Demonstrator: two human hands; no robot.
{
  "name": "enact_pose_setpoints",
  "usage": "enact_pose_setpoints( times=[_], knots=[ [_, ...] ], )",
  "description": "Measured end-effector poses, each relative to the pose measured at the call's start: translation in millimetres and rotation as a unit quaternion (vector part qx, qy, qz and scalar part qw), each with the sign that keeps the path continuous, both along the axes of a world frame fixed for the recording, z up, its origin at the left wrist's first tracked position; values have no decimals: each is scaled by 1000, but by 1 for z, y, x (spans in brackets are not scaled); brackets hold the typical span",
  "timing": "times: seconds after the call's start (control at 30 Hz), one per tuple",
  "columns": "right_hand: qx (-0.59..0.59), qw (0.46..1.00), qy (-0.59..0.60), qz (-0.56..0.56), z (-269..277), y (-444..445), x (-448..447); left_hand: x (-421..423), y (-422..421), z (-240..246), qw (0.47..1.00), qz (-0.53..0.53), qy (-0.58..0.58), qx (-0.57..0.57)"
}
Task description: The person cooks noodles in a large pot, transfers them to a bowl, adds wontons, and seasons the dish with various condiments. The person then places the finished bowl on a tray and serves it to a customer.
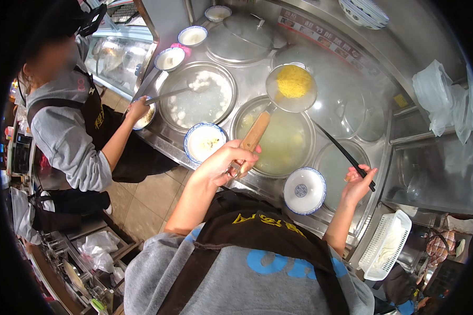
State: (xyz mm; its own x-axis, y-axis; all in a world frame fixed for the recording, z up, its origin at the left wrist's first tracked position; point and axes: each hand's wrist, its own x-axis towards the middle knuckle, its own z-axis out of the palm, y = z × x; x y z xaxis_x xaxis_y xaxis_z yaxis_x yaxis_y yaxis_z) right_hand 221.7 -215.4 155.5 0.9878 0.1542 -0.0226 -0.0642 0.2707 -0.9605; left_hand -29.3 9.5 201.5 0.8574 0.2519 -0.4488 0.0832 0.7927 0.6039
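My left hand (226, 161) grips the wooden handle (255, 132) of a mesh strainer. Yellow noodles (294, 81) lie heaped in its basket (274, 84), held up over the steel cooktop. Below the handle is a round pot of cloudy yellowish water (280, 151). Black chopsticks (337, 147) are in my right hand (354, 187), their tips reaching toward the strainer's rim. Close to my left hand stands a blue-rimmed bowl (197, 151) with bits of seasoning in it. A second patterned bowl (313, 193), with nothing inside, sits between my two hands near the front edge.
To the left a co-worker (67, 130) dips a ladle (169, 95) into a pot with white balls (216, 80), beside another bowl (145, 118). Lidded pots (240, 35) stand behind, steam rising. Plastic bags (435, 98) hang at right above a white basket (386, 244).
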Motion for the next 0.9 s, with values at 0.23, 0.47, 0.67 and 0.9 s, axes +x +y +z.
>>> enact_pose_setpoints(
  times=[0.23,0.47,0.67,0.9],
  knots=[
    [125,990,17,-70,23,-10,1,1,-3,5,1000,-6,-6,-10],
    [150,988,-10,17,24,-16,-2,3,-10,-30,998,-3,-9,-63],
    [62,989,129,-39,-3,19,-22,6,-34,-92,981,20,91,-170],
    [-126,979,28,160,-55,45,-42,15,-50,-141,974,25,168,-148]
  ],
)
